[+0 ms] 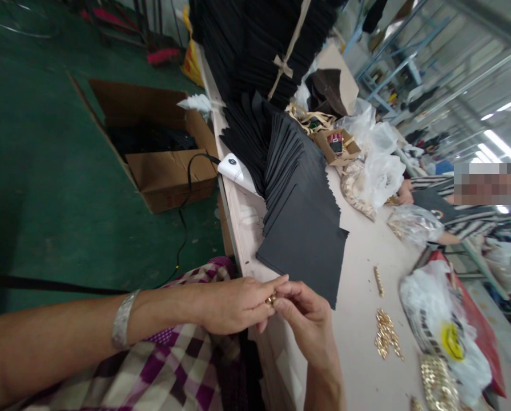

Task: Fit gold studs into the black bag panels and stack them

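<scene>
My left hand, with a pale bracelet on its wrist, reaches in from the left of the head view. Its fingers are closed around a small gold-coloured metal piece. Coming up from the bottom edge, my right hand pinches the same piece between thumb and fingertips. The fingers hide most of the piece, so its exact kind does not show. Just beyond the hands lies a fanned stack of black sheets. A short gold chain and a heap of gold chain lie on the table to the right.
An open cardboard box stands on the green floor. A white device with a black cable sits at the table edge. Plastic bags, a small carton and a tied black stack lie farther off. Another person is across the table.
</scene>
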Demonstrator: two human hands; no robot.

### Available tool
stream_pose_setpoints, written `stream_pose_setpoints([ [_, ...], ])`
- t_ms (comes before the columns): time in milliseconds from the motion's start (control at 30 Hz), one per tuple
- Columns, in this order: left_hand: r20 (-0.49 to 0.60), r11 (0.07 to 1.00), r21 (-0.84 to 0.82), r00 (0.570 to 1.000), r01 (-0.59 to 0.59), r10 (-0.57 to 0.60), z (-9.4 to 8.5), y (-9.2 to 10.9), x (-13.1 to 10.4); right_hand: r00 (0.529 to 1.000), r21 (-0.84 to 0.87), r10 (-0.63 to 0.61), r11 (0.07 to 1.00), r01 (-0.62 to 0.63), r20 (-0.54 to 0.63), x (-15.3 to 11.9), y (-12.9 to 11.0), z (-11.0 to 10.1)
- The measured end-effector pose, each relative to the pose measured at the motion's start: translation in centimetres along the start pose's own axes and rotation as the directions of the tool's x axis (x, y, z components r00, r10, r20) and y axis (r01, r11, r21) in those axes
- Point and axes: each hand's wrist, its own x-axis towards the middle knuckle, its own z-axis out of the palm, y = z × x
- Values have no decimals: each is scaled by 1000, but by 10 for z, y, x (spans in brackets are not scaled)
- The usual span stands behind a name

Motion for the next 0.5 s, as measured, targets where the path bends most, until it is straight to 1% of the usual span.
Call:
stream_pose_setpoints([
  [67, 46, 996, -88, 999, -6, 10, -1, 0, -1, 1000, 42, -21, 999, 22, -23, -1, 3, 0],
  [133, 88, 973, -227, 996, 33, -13, 0, -4, -2, 999, 99, -29, 995, 30, -21, -3, 8, 2],
  [200, 117, 925, -376, 993, 65, -22, 3, -10, -2, 1000, 195, -13, 981, 14, -7, -4, 12, 4],
  [267, 111, 877, -475, 994, 71, -21, 5, -14, -2, 1000, 305, 15, 952, -13, -2, -6, 14, 8],
  [333, 41, 857, -511, 998, 65, -51, 6, -16, -1, 998, 415, 52, 909, -37, -26, -6, 14, 13],
  [400, -84, 863, -505, 993, 31, -84, 8, -15, 1, 991, 501, 106, 864, -52, -80, -4, 12, 17],
  [467, -184, 869, -494, 979, -14, -89, 11, -14, 3, 979, 533, 165, 843, -75, -122, -4, 10, 21],
  [500, -210, 865, -502, 974, -31, -86, 12, -13, 4, 973, 531, 187, 843, -88, -135, -4, 10, 22],
])
